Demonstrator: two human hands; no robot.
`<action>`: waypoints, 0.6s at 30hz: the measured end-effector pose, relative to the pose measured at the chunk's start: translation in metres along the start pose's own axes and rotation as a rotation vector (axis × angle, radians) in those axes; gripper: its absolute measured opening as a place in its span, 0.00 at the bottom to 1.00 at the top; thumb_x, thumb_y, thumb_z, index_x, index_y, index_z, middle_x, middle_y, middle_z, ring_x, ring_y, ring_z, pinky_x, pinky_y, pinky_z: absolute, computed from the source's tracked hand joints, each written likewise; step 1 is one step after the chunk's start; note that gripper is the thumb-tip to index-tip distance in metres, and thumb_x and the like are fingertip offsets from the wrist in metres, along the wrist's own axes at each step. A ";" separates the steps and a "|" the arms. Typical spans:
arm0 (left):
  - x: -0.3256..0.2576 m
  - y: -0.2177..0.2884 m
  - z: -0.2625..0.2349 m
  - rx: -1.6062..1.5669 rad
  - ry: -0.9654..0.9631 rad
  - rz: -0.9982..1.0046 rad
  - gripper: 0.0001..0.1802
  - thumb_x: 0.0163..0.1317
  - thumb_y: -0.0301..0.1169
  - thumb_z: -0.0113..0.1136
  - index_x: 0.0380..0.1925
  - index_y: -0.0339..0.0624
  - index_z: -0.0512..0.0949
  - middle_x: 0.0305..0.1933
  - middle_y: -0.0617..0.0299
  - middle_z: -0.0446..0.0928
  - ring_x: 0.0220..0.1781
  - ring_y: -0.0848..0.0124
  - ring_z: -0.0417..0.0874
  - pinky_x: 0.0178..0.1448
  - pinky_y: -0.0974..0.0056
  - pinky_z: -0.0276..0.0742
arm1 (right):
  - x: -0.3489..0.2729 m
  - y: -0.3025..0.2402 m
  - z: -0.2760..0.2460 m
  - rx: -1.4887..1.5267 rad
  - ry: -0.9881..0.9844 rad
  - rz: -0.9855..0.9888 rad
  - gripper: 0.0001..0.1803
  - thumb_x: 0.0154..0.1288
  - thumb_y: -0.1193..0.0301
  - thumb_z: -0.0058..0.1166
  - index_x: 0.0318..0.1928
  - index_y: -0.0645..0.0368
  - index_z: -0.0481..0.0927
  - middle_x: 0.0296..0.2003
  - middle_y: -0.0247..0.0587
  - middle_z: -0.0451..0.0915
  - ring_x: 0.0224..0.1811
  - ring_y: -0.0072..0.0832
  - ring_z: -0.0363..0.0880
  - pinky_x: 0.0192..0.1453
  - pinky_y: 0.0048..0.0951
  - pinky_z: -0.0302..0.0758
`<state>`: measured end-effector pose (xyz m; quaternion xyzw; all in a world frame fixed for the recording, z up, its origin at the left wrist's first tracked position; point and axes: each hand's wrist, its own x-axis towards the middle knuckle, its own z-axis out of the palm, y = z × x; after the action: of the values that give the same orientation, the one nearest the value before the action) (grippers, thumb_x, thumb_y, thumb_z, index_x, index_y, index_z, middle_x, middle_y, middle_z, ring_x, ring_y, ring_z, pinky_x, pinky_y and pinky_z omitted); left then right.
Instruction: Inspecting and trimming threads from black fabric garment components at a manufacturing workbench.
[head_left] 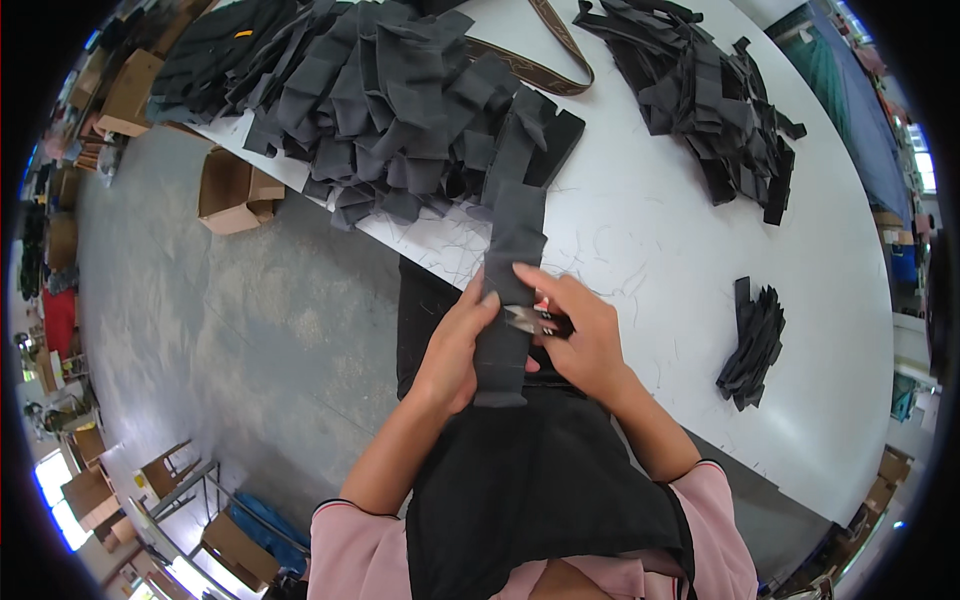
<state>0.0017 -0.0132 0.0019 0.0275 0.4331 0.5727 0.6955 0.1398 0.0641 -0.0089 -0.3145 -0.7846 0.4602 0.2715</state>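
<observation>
A long dark grey fabric strip (512, 235) runs from the large heap of similar pieces (385, 95) over the table's front edge toward me. My left hand (452, 350) is closed on the strip's left side, with its thumb pressed on top. In my right hand (592, 330) sits a pair of small thread snips (527, 319), their metal blades lying over the strip and pointing left. The right index finger also rests on the fabric's right edge. My palms partly hide the snips' handles and the strip's underside.
Loose thread ends lie scattered on the white table (620, 420). Another dark heap of strips (705, 100) lies at the far right, with a small bundle (752, 345) nearer. A brown patterned strap (572, 70) curls at the back. An open cardboard box (232, 192) stands on the floor.
</observation>
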 end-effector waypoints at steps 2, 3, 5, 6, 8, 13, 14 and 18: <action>-0.003 -0.002 0.001 0.049 -0.015 0.009 0.24 0.70 0.35 0.36 0.63 0.41 0.56 0.51 0.47 0.72 0.39 0.63 0.80 0.37 0.60 0.82 | 0.012 0.007 -0.001 -0.216 0.060 -0.078 0.24 0.42 0.87 0.52 0.44 0.58 0.79 0.26 0.37 0.72 0.23 0.28 0.75 0.25 0.24 0.69; -0.004 -0.005 -0.002 0.098 -0.031 0.010 0.26 0.67 0.30 0.36 0.65 0.42 0.50 0.52 0.45 0.70 0.37 0.63 0.80 0.37 0.61 0.82 | 0.012 0.013 0.000 -0.217 0.065 -0.075 0.24 0.42 0.87 0.52 0.44 0.58 0.79 0.26 0.37 0.72 0.23 0.28 0.75 0.25 0.24 0.69; -0.006 -0.007 0.002 0.153 -0.051 0.009 0.30 0.65 0.25 0.37 0.67 0.43 0.45 0.54 0.44 0.69 0.36 0.62 0.80 0.37 0.61 0.82 | 0.015 0.026 0.004 -0.131 0.218 -0.154 0.19 0.41 0.87 0.51 0.39 0.62 0.78 0.28 0.39 0.70 0.22 0.28 0.72 0.25 0.26 0.68; -0.009 -0.009 0.008 0.192 -0.047 0.063 0.32 0.64 0.24 0.39 0.66 0.44 0.41 0.55 0.43 0.67 0.35 0.63 0.81 0.37 0.61 0.81 | 0.018 0.029 0.004 -0.065 0.274 -0.160 0.08 0.51 0.83 0.51 0.34 0.64 0.74 0.29 0.37 0.70 0.21 0.23 0.68 0.24 0.23 0.66; -0.012 -0.015 0.008 0.200 -0.031 0.096 0.32 0.64 0.23 0.44 0.62 0.43 0.39 0.55 0.42 0.66 0.33 0.63 0.81 0.36 0.62 0.81 | 0.021 0.027 0.004 0.169 0.312 -0.011 0.03 0.57 0.79 0.49 0.33 0.64 0.73 0.28 0.35 0.70 0.22 0.20 0.67 0.24 0.22 0.65; -0.009 -0.037 -0.013 0.343 -0.045 0.098 0.25 0.63 0.28 0.54 0.53 0.42 0.51 0.50 0.47 0.68 0.40 0.65 0.80 0.42 0.64 0.80 | 0.021 0.015 0.002 0.855 0.303 0.481 0.09 0.69 0.68 0.47 0.32 0.59 0.71 0.21 0.27 0.69 0.21 0.11 0.63 0.22 0.16 0.60; -0.008 -0.040 -0.014 0.513 -0.043 0.231 0.25 0.62 0.26 0.57 0.51 0.40 0.52 0.48 0.50 0.67 0.43 0.68 0.78 0.46 0.66 0.78 | 0.021 0.012 -0.001 0.847 0.281 0.522 0.09 0.68 0.67 0.49 0.33 0.58 0.71 0.21 0.27 0.70 0.19 0.10 0.63 0.22 0.14 0.60; -0.006 -0.038 -0.011 0.535 0.012 0.473 0.25 0.60 0.30 0.61 0.48 0.41 0.55 0.50 0.50 0.69 0.46 0.63 0.80 0.45 0.64 0.79 | 0.018 0.013 -0.006 0.938 0.247 0.590 0.09 0.68 0.67 0.50 0.33 0.58 0.72 0.21 0.27 0.71 0.20 0.11 0.65 0.20 0.15 0.60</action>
<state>0.0241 -0.0360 -0.0224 0.3050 0.5533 0.5843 0.5092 0.1349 0.0855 -0.0155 -0.4178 -0.3372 0.7757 0.3318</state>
